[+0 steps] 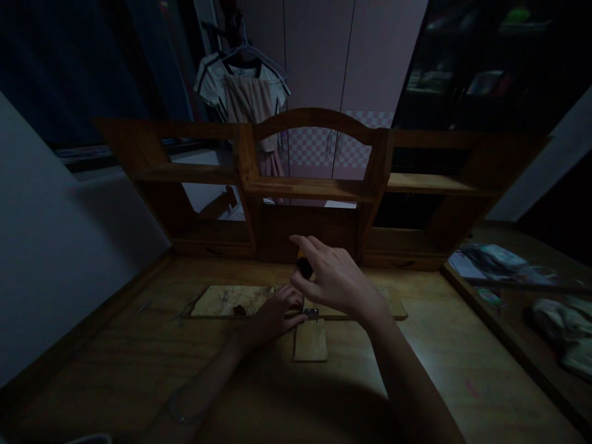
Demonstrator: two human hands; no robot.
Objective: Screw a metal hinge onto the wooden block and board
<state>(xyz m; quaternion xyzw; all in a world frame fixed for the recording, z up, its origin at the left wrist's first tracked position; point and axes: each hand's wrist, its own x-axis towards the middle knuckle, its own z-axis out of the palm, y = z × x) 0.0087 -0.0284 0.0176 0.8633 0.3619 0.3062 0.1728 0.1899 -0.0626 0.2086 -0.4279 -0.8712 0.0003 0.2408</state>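
Observation:
My right hand [330, 274] is closed around a screwdriver [305, 266] with a black and yellow handle, held upright. Its thin shaft points down at a small metal hinge [311, 313]. The hinge lies at the front edge of a long wooden board [245, 300], against a small wooden piece [311, 342] in front. Low on the board, my left hand [280, 311] has its thumb and fingertips closed at the hinge's left end. Its fingers partly hide the screwdriver tip.
Behind the boards stands a wooden shelf unit [309, 186] on the wooden tabletop [222, 382]. A dark scrap [239, 310] rests on the long board. Papers and plastic packets [494, 259] lie on a surface at the right. The room is dim.

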